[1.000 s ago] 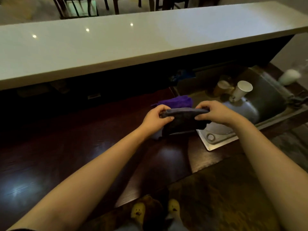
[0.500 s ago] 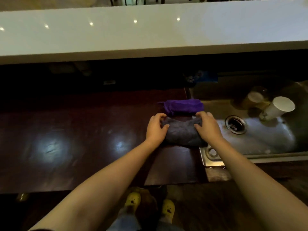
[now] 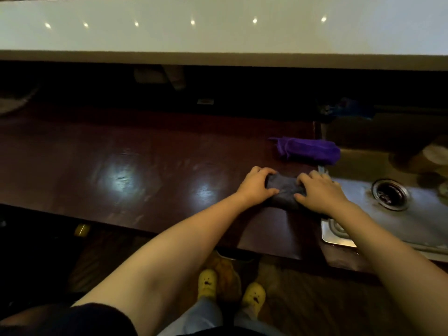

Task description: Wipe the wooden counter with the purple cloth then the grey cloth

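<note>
Nearest the camera, both bare forearms reach forward over the front edge of the dark wooden worktop (image 3: 150, 170). The left hand (image 3: 257, 186) and the right hand (image 3: 322, 192) press down together on the grey cloth (image 3: 284, 191), which lies bunched into a short, thick roll between them, near the worktop's right end, just beside the sink (image 3: 412, 226). Each grip is clenched around one end of the roll, fingers curled over the top and thumbs tucked in at the near side.

The step in hand appears to be the second wipe, with the grey cloth. To do it well, the roll wants flattening so that more fabric meets the wood, then long overlapping strokes to the left along the grain, with even downward pressure from both palms. The far strip under the overhang and the near edge should not be skipped. The cloth looks soft and slightly nubbly, likely absorbent, and it will drag rather than glide if damp.

The wood is deep reddish-brown and glossy, throwing back two bright patches of light with faint smears around them. The steel sink is dull and streaked, with a round drain (image 3: 390, 194). Farther back, the purple cloth (image 3: 309, 150) lies crumpled and fuzzy, straddling the sink's left rim, apart from the hands. Beyond, a pale smooth ledge (image 3: 218, 32) overhangs everything.
</note>
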